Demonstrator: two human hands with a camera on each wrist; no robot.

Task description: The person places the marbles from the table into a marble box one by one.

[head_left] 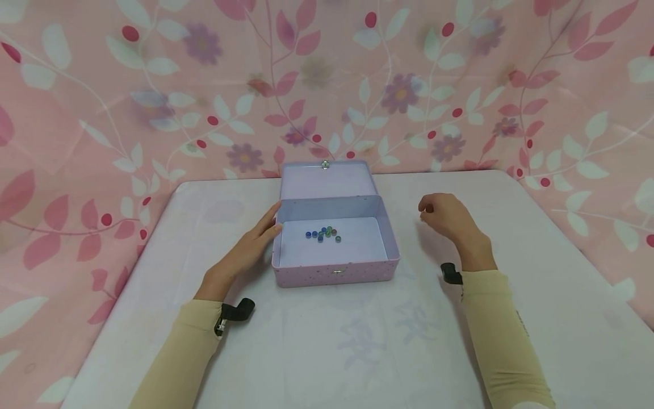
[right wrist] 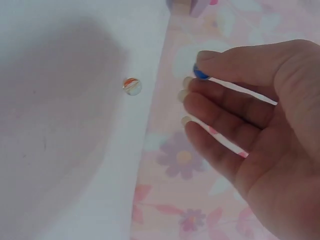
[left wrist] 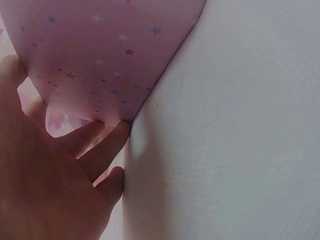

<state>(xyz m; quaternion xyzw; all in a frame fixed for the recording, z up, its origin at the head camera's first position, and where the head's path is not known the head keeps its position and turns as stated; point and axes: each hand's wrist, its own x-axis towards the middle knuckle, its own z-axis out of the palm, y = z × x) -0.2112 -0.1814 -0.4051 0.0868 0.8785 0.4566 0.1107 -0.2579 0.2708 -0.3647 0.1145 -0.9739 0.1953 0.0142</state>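
Observation:
A lilac tin box (head_left: 334,275) with small stars on its sides stands with its lid (head_left: 327,180) tipped back. Several glass marbles (head_left: 320,239) lie on its floor, mostly blue and green. My left hand (head_left: 245,250) rests at the box's left wall, thumb by the rim; in the left wrist view the extended fingers (left wrist: 107,150) touch its starry side (left wrist: 100,60). Right of the box, my right hand (head_left: 449,218) pinches a blue marble (right wrist: 201,74) between thumb and finger. Near those fingertips, a clear marble with an orange swirl (right wrist: 132,86) lies on the white surface.
A white cloth (head_left: 306,352) covers the table, whose far edge runs just behind the box. Behind it hangs a pink floral curtain (head_left: 327,85). Each wrist wears a small black camera, the left (head_left: 239,311) and the right (head_left: 451,274).

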